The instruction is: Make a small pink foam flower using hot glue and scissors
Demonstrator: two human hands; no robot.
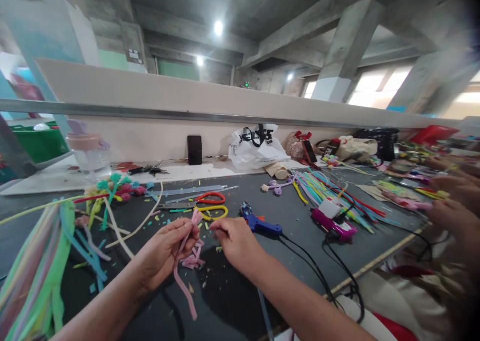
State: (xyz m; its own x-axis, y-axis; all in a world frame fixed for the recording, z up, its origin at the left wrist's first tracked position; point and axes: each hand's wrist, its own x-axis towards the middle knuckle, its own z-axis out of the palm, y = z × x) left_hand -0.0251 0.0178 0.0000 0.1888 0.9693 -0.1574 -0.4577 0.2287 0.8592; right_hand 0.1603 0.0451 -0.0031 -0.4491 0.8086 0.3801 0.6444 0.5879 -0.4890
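Observation:
Near the front middle of the table, my left hand (165,251) is pinched on a pink chenille stem (186,292). Its bunched upper end pokes out above the fingertips, and a long tail hangs below. Just to the right, my right hand (240,241) has its fingers curled together, apart from the pink stem; whatever they may hold is hidden. Short pink pieces (194,259) lie beneath my left hand. Behind both hands rest scissors with red (212,198) and yellow (217,213) handles. A blue glue gun (264,226) lies beyond my right hand.
Bundled coloured stems (41,266) fill the left side; more stems (318,188) lie right of centre. A magenta device (333,226) trails black cables along the edge. A bottle (88,153), a phone (194,150) and a white bag (257,148) stand behind. Another person's hands (453,201) are at right.

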